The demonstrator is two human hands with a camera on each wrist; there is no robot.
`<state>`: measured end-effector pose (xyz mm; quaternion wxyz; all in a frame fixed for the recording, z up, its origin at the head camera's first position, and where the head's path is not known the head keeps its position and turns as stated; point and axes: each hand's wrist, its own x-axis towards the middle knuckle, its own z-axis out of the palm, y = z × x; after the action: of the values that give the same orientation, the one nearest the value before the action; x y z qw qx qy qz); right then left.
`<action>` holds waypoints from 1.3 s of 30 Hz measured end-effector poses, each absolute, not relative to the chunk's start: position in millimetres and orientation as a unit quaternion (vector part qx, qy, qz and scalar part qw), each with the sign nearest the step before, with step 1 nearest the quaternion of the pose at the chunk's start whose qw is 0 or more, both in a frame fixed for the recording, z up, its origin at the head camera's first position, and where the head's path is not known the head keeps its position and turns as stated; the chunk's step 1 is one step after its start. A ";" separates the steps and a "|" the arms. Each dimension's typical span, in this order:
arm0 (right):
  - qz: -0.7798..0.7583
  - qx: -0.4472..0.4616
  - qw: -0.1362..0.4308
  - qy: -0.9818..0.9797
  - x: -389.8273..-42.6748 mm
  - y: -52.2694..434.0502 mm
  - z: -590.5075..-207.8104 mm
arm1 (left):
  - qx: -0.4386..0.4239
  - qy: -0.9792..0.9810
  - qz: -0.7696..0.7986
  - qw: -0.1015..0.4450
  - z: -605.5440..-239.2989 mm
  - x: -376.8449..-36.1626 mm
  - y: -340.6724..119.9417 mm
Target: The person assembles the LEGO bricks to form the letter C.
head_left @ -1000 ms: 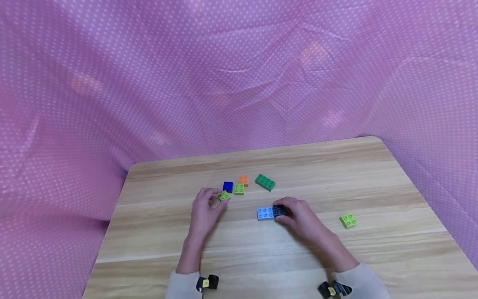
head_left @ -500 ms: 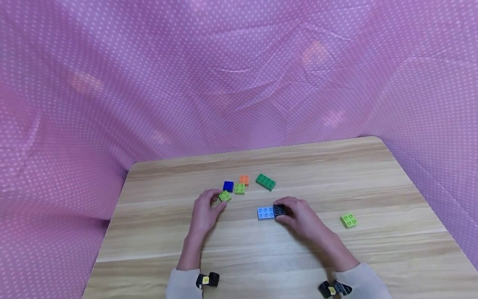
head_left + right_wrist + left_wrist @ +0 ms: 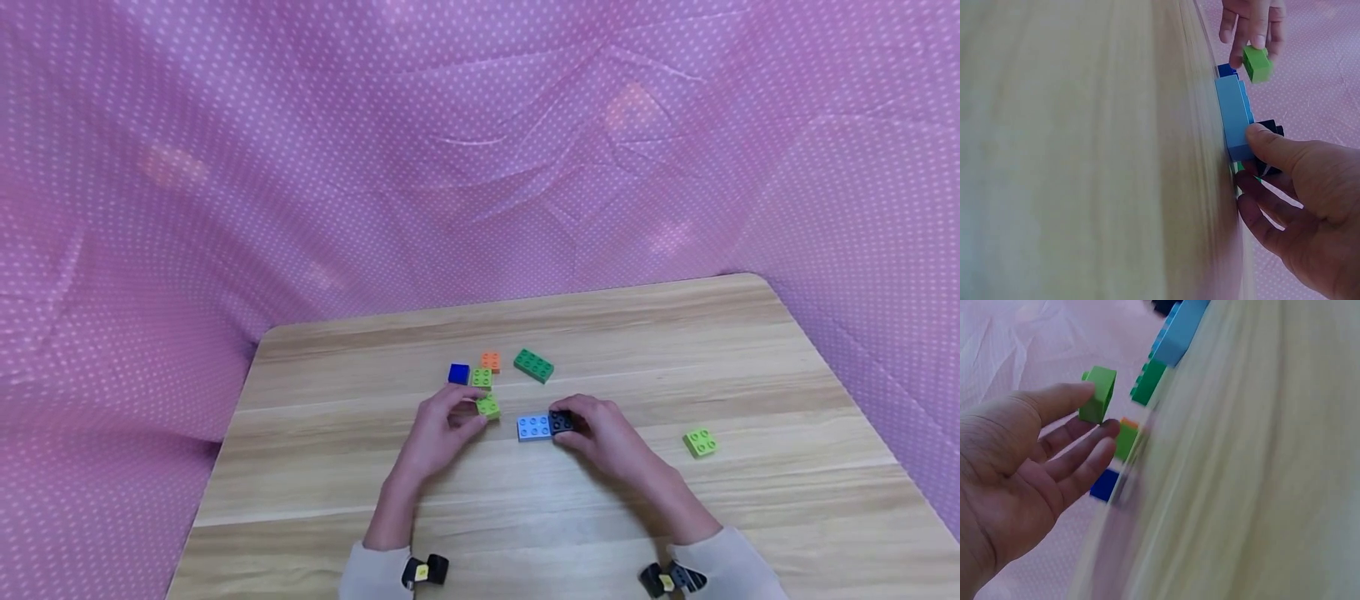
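Between thumb and fingers, my left hand [image 3: 438,429] pinches a lime green toy brick [image 3: 488,407] with studs. The left wrist view shows this brick [image 3: 1097,394] raised above the table, its hollow underside partly visible. My right hand [image 3: 603,433] grips a small black brick [image 3: 560,422], which sits on the right end of a longer light blue brick [image 3: 533,428]. Seen from the right wrist, the thumb presses at the black brick [image 3: 1270,128] and the end of the light blue brick [image 3: 1234,112], which rests on the table. The held lime brick is left of the light blue one.
Behind the left hand lie a dark blue brick [image 3: 459,374], another lime green brick [image 3: 482,377] and an orange brick [image 3: 491,360]. A long green brick [image 3: 534,365] lies farther back, and a lime brick [image 3: 701,443] at right. Pink dotted cloth [image 3: 480,167] surrounds the wooden table [image 3: 300,467].
My left hand has moved right and slightly nearer with the lime green brick, from beside the dark blue brick toward the light blue one. The right hand stays on the black brick.
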<state>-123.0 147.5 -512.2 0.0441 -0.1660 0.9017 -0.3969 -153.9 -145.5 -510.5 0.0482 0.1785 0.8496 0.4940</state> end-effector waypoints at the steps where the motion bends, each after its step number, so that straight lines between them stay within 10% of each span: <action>1: -0.397 -0.166 0.044 0.902 -123.1 147.8 -512.3 | 0.188 0.845 0.497 0.056 -510.3 -152.5 -142.0; 39: -0.392 -0.170 0.038 0.903 -126.5 148.1 -513.5 | 0.185 0.793 0.564 0.134 -524.3 -143.3 -110.5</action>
<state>-126.5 148.1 -513.5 0.0379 -0.1702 0.9031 -0.3925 -143.3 -110.5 -524.3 0.1345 0.1855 0.7931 0.5643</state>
